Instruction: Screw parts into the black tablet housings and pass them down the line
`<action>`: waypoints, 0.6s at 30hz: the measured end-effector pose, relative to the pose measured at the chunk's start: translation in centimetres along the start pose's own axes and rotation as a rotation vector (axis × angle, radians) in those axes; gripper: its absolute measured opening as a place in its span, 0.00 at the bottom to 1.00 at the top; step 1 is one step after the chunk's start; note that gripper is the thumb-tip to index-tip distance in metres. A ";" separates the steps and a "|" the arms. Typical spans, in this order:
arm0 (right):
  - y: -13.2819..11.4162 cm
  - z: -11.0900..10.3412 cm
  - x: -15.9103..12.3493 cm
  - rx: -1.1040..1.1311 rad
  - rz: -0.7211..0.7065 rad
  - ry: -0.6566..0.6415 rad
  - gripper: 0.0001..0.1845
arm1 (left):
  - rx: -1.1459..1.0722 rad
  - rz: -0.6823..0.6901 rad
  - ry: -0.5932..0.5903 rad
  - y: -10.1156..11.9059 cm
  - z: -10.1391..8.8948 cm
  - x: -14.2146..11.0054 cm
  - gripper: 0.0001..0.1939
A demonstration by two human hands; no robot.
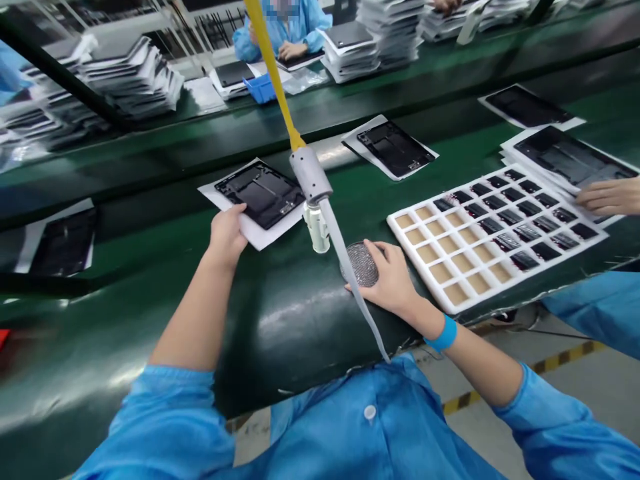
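Observation:
My left hand point(229, 233) pinches the near-left corner of a black tablet back housing point(263, 193), which lies on a white sheet point(260, 239) on the green bench. With thumb and fingers bent round its rim, my right hand point(393, 275) grips a round grey dish with a grainy, metallic-looking surface point(364, 265); its contents are too small to tell. Between my hands a grey cylindrical tool point(311, 175) with a pale lower end hangs from a yellow strap point(275, 73). Its grey cord point(340, 240) passes in front of the dish.
On the right stands a white compartment tray point(425, 270), partly filled with small black parts. A co-worker's hand point(610, 197) rests on stacked housings beside it. Another housing point(397, 148) lies farther back. Across the bench are a blue bin point(261, 88), paper-layered stacks point(133, 73) and a seated person.

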State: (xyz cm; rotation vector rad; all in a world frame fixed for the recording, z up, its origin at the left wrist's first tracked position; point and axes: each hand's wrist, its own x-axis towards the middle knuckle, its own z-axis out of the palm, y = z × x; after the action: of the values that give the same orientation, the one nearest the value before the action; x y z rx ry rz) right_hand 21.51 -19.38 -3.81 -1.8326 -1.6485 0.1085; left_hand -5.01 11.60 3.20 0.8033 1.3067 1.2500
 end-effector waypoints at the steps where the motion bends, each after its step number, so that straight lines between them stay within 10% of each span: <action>1: 0.0 0.0 -0.1 -0.001 0.007 0.010 0.60 | -0.001 -0.019 0.031 0.1 -1.6 -1.3 0.11; 10: 0.4 -0.4 0.3 -0.013 -0.024 -0.027 0.59 | 0.191 -0.298 0.044 -0.2 -14.1 -13.0 0.18; 18: 0.4 -0.8 0.0 -0.034 -0.012 -0.047 0.62 | 0.303 -0.390 -0.282 -3.2 -14.6 -18.8 0.32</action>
State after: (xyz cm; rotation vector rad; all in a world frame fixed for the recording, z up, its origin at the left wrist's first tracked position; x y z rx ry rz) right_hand 22.21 -19.66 -3.41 -1.8586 -1.7026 0.1198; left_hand -15.35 -10.07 2.46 0.8502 1.3545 0.6157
